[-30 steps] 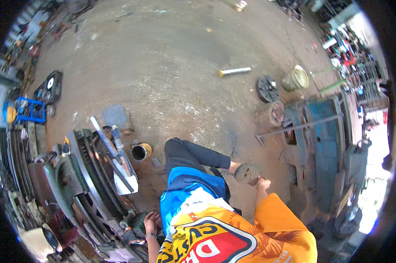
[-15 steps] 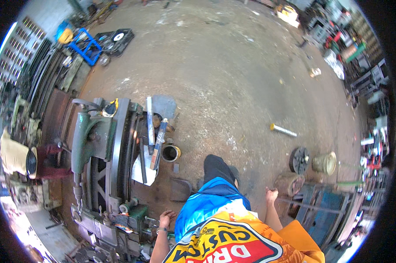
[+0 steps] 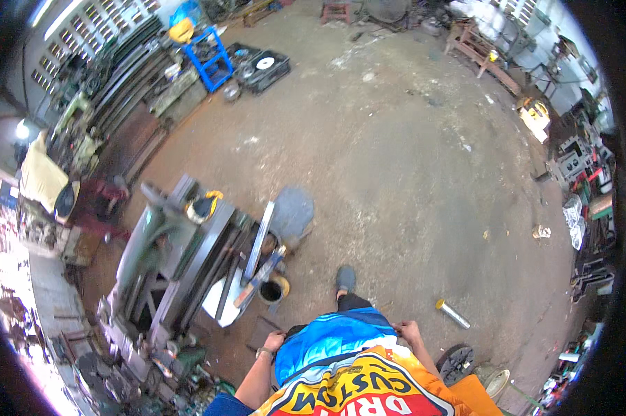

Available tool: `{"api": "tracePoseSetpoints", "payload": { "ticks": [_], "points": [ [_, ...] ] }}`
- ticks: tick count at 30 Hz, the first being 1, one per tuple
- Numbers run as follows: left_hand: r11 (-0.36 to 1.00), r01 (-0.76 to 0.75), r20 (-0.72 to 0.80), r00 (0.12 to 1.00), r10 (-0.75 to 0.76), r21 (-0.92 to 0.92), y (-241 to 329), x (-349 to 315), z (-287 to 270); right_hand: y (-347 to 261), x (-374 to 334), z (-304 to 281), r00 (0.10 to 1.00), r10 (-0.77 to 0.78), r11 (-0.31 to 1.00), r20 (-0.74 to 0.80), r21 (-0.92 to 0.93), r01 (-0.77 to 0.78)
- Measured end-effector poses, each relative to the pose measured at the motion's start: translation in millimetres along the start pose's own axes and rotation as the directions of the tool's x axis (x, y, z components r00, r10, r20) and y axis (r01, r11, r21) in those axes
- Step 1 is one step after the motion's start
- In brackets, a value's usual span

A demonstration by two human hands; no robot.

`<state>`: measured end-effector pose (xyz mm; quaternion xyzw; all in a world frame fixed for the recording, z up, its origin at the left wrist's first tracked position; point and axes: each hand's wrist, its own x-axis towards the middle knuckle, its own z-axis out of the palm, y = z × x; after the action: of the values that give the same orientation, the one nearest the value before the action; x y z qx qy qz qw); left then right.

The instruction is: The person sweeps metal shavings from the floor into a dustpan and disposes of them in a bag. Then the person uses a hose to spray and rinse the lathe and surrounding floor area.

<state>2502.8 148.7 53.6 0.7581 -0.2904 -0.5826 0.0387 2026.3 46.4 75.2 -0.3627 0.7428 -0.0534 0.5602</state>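
My left hand [image 3: 274, 340] is down beside the left edge of my blue, orange and yellow shirt [image 3: 340, 333], its fingers curled in at the hem. On the other side, my right hand [image 3: 408, 330] is also at the hem, fingers bent against the cloth. Both hands appear to grip the shirt, though the fingertips are small in view. Beyond the left hand lie a white sheet [image 3: 219, 310], long flat bars [image 3: 259, 239] and a round tin [image 3: 271, 290]. A yellow-ended metal cylinder [image 3: 454, 314] lies on the floor past the right hand.
A green-grey lathe [image 3: 153, 256] stands at near left. A flat grey piece [image 3: 292, 211] lies on the floor beyond it. Near my right arm are a dark round chuck-like disc [image 3: 455, 363] and a pale bucket [image 3: 497, 381]. A blue frame [image 3: 210, 66] and black case [image 3: 266, 73] stand farther off.
Both hands have come in from out at the sides to the shirt hem. The view has turned and shifted forward, and a foot now shows stepped out ahead.
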Motion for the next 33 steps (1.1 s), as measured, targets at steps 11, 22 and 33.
{"api": "tracePoseSetpoints", "payload": {
  "ticks": [11, 22, 33],
  "points": [
    [0.802, -0.554, 0.511, 0.767, 0.388, 0.221, 320, 146, 30, -98, 101, -146, 0.938, -0.109, 0.874, -0.330, 0.417, 0.248],
    [0.945, -0.111, 0.530, 0.845, -0.072, 0.307, 601, 274, 87, 21, 91, -97, 0.928, 0.290, 0.903, -0.233, 0.389, -0.185],
    [0.618, -0.613, 0.803, 0.594, -0.049, 0.492, 892, 362, 237, -103, 163, -177, 0.541, 0.730, 0.391, -0.419, 0.904, 0.172]
  ]
}}
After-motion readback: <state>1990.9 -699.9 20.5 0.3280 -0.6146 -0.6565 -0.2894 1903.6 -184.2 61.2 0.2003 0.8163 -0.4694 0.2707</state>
